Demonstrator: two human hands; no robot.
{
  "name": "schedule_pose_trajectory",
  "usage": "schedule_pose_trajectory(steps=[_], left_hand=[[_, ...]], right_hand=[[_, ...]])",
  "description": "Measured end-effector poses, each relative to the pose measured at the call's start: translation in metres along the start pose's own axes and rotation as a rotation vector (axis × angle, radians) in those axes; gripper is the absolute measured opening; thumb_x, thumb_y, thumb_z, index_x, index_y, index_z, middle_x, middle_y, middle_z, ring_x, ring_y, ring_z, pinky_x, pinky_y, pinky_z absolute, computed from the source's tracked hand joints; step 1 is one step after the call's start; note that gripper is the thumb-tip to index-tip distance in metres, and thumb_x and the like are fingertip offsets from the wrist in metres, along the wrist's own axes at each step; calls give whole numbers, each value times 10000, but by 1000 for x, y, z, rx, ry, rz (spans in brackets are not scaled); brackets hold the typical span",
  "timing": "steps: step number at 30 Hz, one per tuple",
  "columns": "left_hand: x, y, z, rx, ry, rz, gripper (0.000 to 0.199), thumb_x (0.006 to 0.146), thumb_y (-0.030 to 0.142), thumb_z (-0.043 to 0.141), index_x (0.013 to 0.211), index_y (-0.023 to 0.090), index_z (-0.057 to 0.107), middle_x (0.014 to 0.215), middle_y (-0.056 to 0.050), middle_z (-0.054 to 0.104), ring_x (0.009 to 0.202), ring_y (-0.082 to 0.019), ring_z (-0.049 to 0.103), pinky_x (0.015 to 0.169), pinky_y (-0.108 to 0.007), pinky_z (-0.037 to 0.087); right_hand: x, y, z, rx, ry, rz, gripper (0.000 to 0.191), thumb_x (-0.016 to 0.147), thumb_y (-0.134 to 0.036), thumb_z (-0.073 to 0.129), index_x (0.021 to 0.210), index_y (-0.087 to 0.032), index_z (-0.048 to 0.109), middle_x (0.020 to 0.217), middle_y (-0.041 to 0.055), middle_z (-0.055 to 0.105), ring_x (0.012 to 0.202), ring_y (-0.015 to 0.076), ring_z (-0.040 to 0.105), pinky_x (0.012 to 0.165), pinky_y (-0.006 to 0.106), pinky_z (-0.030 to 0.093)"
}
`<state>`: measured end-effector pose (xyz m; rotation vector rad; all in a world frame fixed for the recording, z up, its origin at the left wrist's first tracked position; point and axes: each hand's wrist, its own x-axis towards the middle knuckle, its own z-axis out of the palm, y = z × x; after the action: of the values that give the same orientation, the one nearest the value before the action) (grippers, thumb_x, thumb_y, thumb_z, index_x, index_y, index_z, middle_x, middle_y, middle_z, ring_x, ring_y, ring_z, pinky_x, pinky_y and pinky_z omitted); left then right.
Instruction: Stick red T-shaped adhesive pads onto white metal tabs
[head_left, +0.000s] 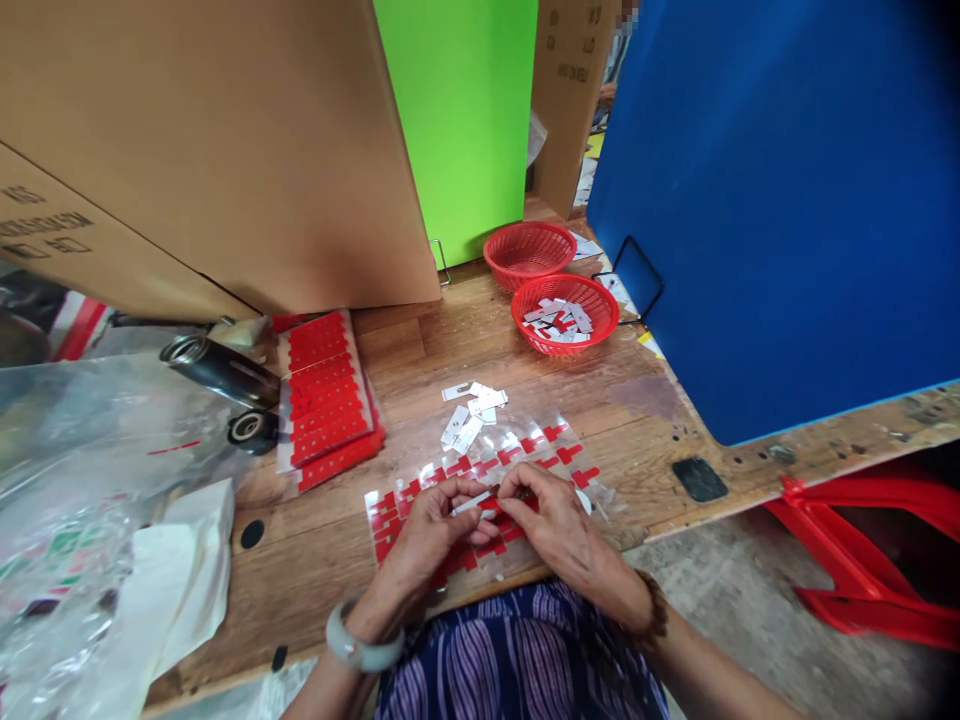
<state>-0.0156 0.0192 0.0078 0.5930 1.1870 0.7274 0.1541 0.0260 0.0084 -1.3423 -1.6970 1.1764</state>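
My left hand [437,525] pinches a small whitish plate [469,503] above the near edge of the wooden table. My right hand [553,522] is closed at the plate's right end, thumb and forefinger together on a small red piece [491,497]. How far the red piece touches the plate is hard to make out. Beneath both hands lies a clear sheet [373,505] with rows of red adhesive-looking cutouts, partly covered by my fingers. Just beyond it, several loose whitish plates [469,432] with slots or holes form a small pile.
A red basket [611,318] holds similar plates; another red basket [517,240] stands behind it. Stacked red sheets [322,375] and a dark flask [217,370] lie left, near plastic bags [67,540]. Cardboard [300,150], a green panel [465,130] and a blue panel [787,220] rise behind.
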Motion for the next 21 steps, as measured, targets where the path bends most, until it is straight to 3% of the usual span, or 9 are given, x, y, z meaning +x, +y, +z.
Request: schedule_pose_trajectory(steps=[6, 21], left_hand=[[-3, 3, 1, 8, -6, -22, 435, 645, 226, 777, 1000, 99, 560, 677, -102, 721, 588, -157, 686, 610, -218, 519], [-3, 4, 0, 18, -6, -38, 464, 652, 255, 782, 1013, 89, 543, 669, -105, 725, 572, -136, 679, 620, -211, 529]], right_hand=[[3, 4, 0, 3, -27, -11, 124, 836, -112, 491, 752, -201, 514, 730, -30, 556, 684, 131, 516, 633, 250, 379], [5, 7, 3, -10, -16, 19, 125, 822, -87, 483, 769, -191, 524, 747, -26, 559, 704, 127, 515, 661, 253, 378]])
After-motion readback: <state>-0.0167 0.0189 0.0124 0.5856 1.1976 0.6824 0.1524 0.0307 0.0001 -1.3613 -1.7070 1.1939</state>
